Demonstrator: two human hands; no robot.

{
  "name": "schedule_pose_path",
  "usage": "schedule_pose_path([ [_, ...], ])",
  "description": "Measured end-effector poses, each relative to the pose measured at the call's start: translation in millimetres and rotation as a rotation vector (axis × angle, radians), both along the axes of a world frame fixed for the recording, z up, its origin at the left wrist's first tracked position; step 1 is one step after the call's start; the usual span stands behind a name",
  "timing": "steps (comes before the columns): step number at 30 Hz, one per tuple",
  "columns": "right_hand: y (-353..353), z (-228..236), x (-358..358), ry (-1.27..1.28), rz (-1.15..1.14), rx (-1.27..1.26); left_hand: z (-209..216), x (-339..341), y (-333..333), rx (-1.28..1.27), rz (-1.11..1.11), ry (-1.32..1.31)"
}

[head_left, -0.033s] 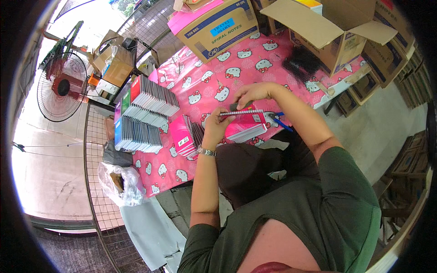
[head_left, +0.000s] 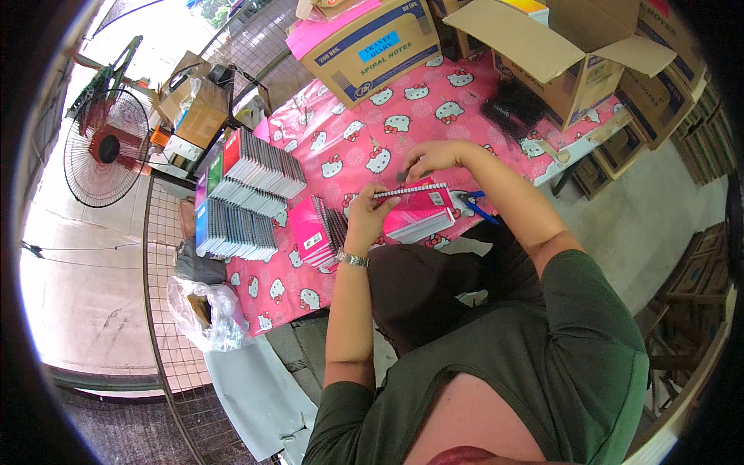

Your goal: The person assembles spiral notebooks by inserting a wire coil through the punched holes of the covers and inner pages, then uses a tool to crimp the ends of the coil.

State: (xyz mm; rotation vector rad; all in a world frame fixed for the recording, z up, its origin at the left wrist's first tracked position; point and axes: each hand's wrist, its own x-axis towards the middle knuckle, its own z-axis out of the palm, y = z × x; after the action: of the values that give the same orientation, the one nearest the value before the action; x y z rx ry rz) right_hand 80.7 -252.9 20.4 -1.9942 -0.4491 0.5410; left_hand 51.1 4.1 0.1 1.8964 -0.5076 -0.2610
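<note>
My left hand (head_left: 367, 211) is closed on the left end of a pink spiral notebook (head_left: 422, 200), thumb along its white coil binding. Beneath it lies a stack of pink-covered notebooks or page blocks (head_left: 422, 226). My right hand (head_left: 434, 160) is just beyond the binding, with fingers curled. A small dark piece (head_left: 401, 177) shows at its fingertips; what it is cannot be made out. Blue-handled pliers (head_left: 482, 208) lie right of the notebook, by my right forearm. Left of my left hand is a pile of pink spiral notebooks (head_left: 314, 236).
Stacks of spiral notebooks (head_left: 248, 194) stand at the left on the pink patterned tablecloth (head_left: 364, 128). A closed carton (head_left: 372, 54) is at the back, an open carton (head_left: 554, 66) at the back right. Black coils (head_left: 513, 108) lie beside it. A fan (head_left: 108, 147) stands left.
My right hand has shifted slightly away from the notebook's binding, with the dark piece at its fingertips. The left hand keeps its hold on the notebook.
</note>
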Motion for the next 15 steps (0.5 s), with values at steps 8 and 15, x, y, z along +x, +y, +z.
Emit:
schedule_pose_path([
  [8,-32,-135,-74,-0.695,-0.919,-0.398,3,-29,-12,-0.305,0.262,0.019],
  [15,-11,-109,-166,-0.374,-0.743,-0.423,-9,-31,-9,-0.226,0.355,-0.041],
])
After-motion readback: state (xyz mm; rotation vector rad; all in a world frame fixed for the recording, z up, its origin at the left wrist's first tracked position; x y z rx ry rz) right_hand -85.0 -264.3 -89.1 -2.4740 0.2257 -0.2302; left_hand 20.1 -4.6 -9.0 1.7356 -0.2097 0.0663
